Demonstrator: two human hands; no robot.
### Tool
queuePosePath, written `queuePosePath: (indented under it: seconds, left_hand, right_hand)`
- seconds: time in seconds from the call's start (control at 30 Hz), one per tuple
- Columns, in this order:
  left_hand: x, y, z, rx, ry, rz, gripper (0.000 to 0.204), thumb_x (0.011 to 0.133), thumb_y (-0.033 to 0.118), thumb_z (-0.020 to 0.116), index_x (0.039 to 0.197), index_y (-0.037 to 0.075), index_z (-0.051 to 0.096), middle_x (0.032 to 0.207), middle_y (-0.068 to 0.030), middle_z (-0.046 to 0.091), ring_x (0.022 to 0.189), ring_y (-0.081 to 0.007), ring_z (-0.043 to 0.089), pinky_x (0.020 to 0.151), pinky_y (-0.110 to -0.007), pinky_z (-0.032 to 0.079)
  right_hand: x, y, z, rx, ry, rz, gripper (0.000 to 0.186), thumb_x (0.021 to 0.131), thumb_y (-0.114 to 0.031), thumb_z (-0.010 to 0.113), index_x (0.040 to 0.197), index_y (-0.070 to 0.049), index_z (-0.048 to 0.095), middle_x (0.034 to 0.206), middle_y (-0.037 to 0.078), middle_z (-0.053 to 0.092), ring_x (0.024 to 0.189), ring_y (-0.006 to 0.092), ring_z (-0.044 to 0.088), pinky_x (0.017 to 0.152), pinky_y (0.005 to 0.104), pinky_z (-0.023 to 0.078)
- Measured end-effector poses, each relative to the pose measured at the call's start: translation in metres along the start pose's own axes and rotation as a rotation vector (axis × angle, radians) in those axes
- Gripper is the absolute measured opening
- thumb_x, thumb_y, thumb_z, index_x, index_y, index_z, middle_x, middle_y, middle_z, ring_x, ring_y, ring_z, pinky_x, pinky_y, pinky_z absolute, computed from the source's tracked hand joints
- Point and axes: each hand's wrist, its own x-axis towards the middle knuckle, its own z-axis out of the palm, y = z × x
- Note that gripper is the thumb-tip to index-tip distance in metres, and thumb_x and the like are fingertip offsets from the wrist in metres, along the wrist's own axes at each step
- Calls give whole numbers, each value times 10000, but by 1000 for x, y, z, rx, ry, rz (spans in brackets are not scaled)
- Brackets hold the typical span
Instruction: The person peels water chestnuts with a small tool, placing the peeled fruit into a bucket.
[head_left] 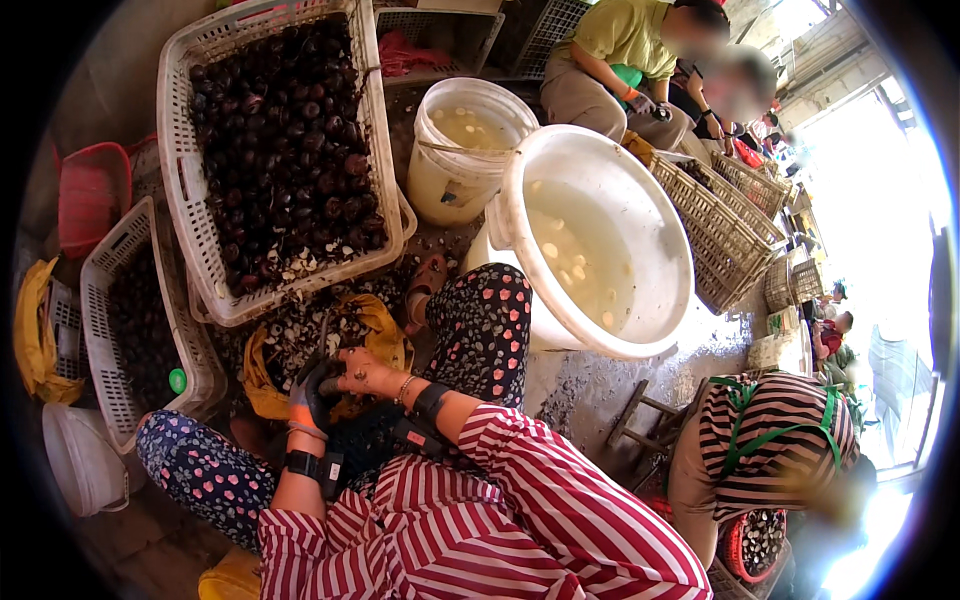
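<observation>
My left hand [312, 396], in a dark and orange glove, is curled closed between my knees. Against it my right hand [364, 373] is bent, its fingers closed close to the glove. Whatever the two hands hold is hidden or too small to make out. Beneath them a yellow sack [390, 335] lies open, with dark and whitish peelings [308, 338] heaped in it. Just beyond stands a white slotted crate [178, 150] full of dark round water chestnuts [290, 150], with pale scraps at its near corner.
To my right a large white tub [660, 240] contains cloudy water and pale peeled pieces; a white bucket [440, 185] stands behind it. A second crate [100, 300] and a small white bucket [75, 460] are at left. Co-workers sit beyond stacked baskets [705, 235]; another person [775, 430] bends at right.
</observation>
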Motion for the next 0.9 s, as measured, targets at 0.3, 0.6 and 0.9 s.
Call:
queuePosePath:
  seconds: [0.3,0.6,0.9]
  left_hand:
    - [0,-8,-7,-58,-67,-42,312,888,114,515,1177,-3,525,1089,-143,571,870,-223,613,673,-330,540]
    - [6,-10,4,-408,110,-126,298,828,120,626,1086,-17,564,949,-133,633,777,-215,634,642,-313,538]
    - [-1,0,10,-457,120,-128,244,843,112,587,1058,-3,575,929,-132,631,759,-233,633,626,-335,544]
  right_hand:
    - [21,24,11,-70,19,-96,470,711,-221,642,1053,77,518,815,223,617,634,278,630,533,356,505]
    - [10,16,7,-242,120,-144,505,697,-353,652,977,59,567,901,242,603,836,373,591,687,422,491]
    - [16,18,13,-281,129,-65,298,738,-277,620,817,9,640,769,176,612,653,293,587,572,387,483]
